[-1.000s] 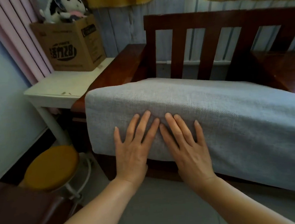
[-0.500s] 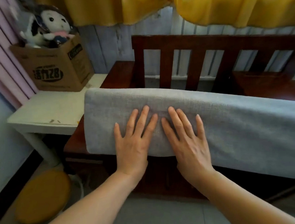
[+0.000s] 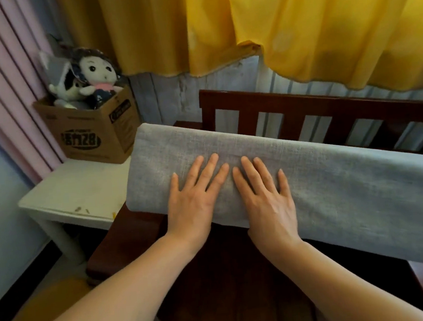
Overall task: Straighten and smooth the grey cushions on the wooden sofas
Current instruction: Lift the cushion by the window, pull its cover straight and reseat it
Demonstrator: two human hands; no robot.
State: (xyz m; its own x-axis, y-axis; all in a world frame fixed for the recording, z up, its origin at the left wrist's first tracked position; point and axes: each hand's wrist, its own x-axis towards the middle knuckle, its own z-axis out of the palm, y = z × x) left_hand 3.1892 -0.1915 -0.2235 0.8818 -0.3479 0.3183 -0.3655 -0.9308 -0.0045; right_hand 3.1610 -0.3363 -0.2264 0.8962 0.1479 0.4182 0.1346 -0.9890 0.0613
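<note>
Both sets of fingers are lying straight and slightly fanned, flat against the grey cushion (image 3: 335, 190), gripping nothing. The left hand (image 3: 193, 203) is pressing palm-down on the cloth with its fingertips reaching toward the cushion's upper edge; the right hand (image 3: 267, 201) is doing the same just beside it, the two index fingers nearly touching. The heels of both palms are sitting at the cushion's lower edge, the wrists hanging over the dark seat below.

The cushion is standing tilted up on the wooden sofa (image 3: 328, 109), its lower edge raised off the seat boards and its top edge in front of the slatted backrest. Its left end is reaching out past the armrest, over the corner of the white side table (image 3: 75, 195).

Compared with a second ago, the cushion is standing much steeper: back then it was lying almost flat on the seat, and now bare dark wood is showing beneath it. The hands are keeping the same side-by-side, flat-fingered pose on the cloth.

On the side table a cardboard box (image 3: 93, 135) is sitting with a plush doll (image 3: 95, 73) poking out of it. Yellow curtains (image 3: 295, 25) are hanging behind the sofa, with pink curtains (image 3: 1, 76) at the left.
</note>
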